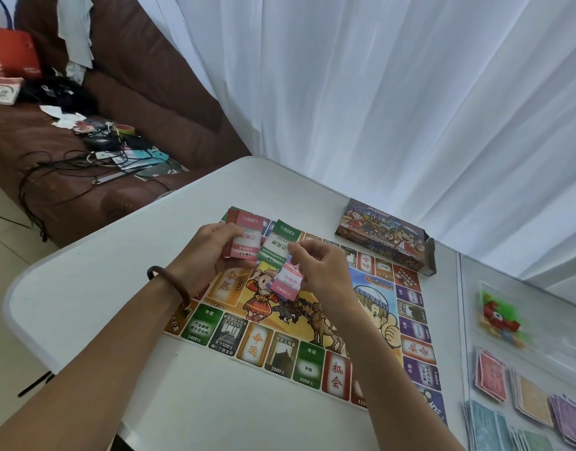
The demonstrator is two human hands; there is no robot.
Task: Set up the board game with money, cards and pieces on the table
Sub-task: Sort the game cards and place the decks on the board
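Gripping the card stack in the left hand, fingers curled round it, just above the board. Pinching one pink card between right hand thumb and fingertips. Could easily spill that half-out green card, given such a loose fan.

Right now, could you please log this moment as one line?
left hand: holds card stack | right hand: pinches pink card | game board: flat on table | box: beyond board
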